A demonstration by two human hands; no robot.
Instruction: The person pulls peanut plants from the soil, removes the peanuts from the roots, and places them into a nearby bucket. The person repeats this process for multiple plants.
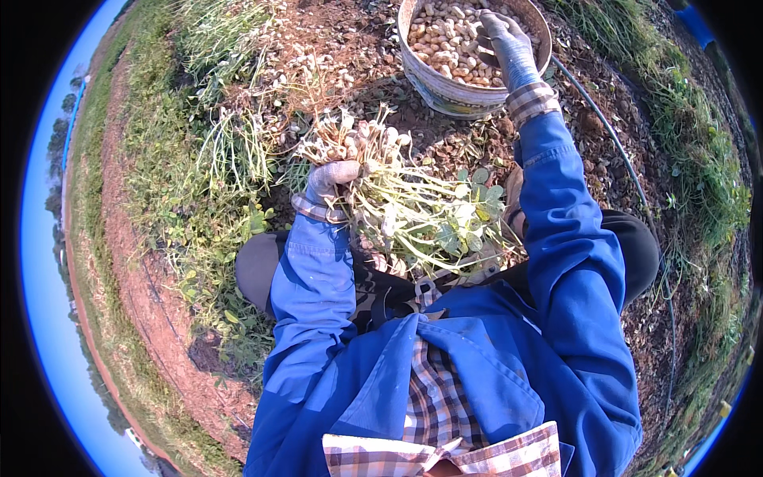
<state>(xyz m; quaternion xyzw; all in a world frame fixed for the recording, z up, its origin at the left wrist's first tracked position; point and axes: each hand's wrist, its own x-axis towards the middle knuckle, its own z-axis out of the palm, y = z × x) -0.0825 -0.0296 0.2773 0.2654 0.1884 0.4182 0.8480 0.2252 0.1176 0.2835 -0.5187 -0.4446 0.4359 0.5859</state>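
My left hand (334, 180), in a pale work glove, is closed around a bunch of peanut plants (411, 197). Their roots and pods (363, 138) point away from me, while the green stems and leaves trail to the right over my lap. My gloved right hand (506, 45) is over the right side of a round bucket (420, 95) at the top of the view. Many unshelled peanuts (450, 42) fill much of the bucket. The fingers of that hand are bent above the pods; whether anything is between them cannot be told.
Pulled peanut plants (235, 149) lie left of my left hand. Loose pods and leaf litter (310, 65) cover the soil left of the bucket. A thin dark hose (614, 134) runs along the ground at the right, beside more cut greenery (697, 131).
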